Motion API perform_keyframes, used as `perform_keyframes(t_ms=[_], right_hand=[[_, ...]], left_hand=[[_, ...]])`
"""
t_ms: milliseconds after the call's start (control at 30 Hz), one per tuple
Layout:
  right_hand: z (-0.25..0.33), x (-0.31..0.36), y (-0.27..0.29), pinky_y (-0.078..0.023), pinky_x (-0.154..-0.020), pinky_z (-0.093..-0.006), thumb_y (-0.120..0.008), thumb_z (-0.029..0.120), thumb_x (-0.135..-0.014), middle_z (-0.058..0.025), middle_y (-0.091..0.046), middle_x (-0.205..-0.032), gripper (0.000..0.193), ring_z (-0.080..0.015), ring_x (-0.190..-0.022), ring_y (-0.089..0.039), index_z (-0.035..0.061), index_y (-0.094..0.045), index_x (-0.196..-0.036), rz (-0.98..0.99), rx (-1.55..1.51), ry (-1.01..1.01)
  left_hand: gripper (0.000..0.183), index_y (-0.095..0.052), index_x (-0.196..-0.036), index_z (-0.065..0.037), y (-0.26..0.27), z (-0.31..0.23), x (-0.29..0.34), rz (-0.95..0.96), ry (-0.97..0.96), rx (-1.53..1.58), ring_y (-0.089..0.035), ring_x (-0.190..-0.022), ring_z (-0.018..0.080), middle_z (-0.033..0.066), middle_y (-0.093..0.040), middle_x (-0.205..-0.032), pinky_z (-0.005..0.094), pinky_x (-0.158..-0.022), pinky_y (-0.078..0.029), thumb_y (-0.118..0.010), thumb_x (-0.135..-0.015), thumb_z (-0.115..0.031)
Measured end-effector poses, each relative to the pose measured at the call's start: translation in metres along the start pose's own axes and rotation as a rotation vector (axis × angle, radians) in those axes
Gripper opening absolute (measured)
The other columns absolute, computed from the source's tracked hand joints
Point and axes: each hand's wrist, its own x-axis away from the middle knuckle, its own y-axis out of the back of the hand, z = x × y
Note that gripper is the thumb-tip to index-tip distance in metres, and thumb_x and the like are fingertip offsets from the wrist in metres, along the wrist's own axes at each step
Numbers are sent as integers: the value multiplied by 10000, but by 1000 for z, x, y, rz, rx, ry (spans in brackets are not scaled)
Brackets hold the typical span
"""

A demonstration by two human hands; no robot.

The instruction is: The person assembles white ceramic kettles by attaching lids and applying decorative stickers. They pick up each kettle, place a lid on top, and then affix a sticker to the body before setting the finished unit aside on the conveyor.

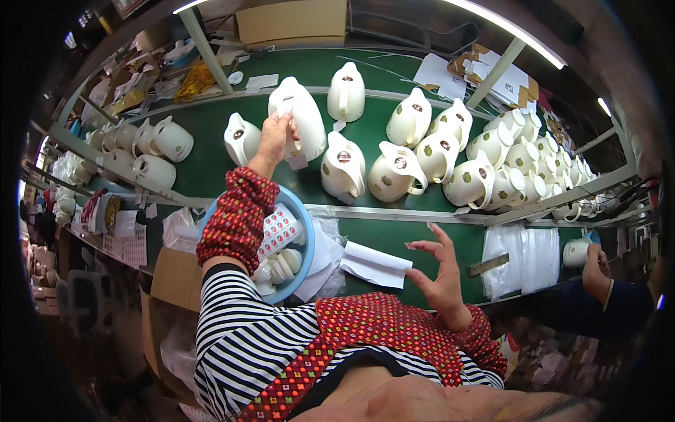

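My left hand is closed around the handle of a cream-white jug on the green bench. A small white tag hangs below that handle. My right hand is held in the air near the bench's front edge, fingers apart and nothing in them. Beneath my left forearm sits a blue basin. White round parts and a sheet of red-and-white stickers lie in it. Folded white paper rests to the left of my right hand. Several similar jugs with dark oval labels stand around the middle.
Many more jugs crowd the bench at right and left. A metal rail crosses in front. Plastic bags lie at the right. Another person's hand is beside a white jug. A cardboard box stands left.
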Motion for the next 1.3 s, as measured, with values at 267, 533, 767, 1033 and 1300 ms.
perform_keyframes(t_ms=[267, 533, 767, 1033, 1300], right_hand=[[49, -15, 10, -362, -1166, -421, -812, 69, -835, -149, -689, -1211, 875, -233, -1223, -625, -23, -324, -1555, 36, -451, 144], [78, -2, 9, -431, -1026, -337, -757, -52, -832, -61, -730, -914, 780, -127, -923, -661, -11, -387, -1517, 289, -522, -14], [57, 20, -7, -419, -1022, -337, -745, -22, -840, -32, -720, -836, 809, -141, -887, -660, 56, -372, -1553, 405, -367, -61], [56, 17, -19, -409, -1054, -371, -745, -68, -812, -34, -696, -854, 929, -174, -917, -634, 55, -278, -1606, 443, -274, 69], [40, 10, -33, -366, -1058, -409, -774, -45, -767, -35, -675, -956, 958, -231, -1005, -574, 123, -338, -1604, 405, -91, 231]], left_hand=[[395, -546, -1188, 24, -46, -100, 174, 411, 42, 908, -411, -503, 85, -13, -455, -660, 249, -487, -374, -302, -1154, -284], [234, -437, -1260, 48, -155, -33, 240, 88, 814, 1152, -383, -608, 79, -23, -417, -765, 242, -551, -350, -384, -1095, -109], [291, -393, -1330, 79, -179, -31, 252, -18, 804, 915, -395, -638, 77, -8, -438, -812, 226, -540, -357, -358, -1107, -105], [277, -388, -1316, 61, -178, -27, 253, -51, 791, 870, -400, -650, 81, -2, -446, -814, 225, -537, -361, -351, -1107, -117], [248, -419, -1289, 36, -185, -28, 246, -76, 821, 844, -386, -629, 87, -11, -434, -782, 237, -546, -375, -408, -1083, -102]])
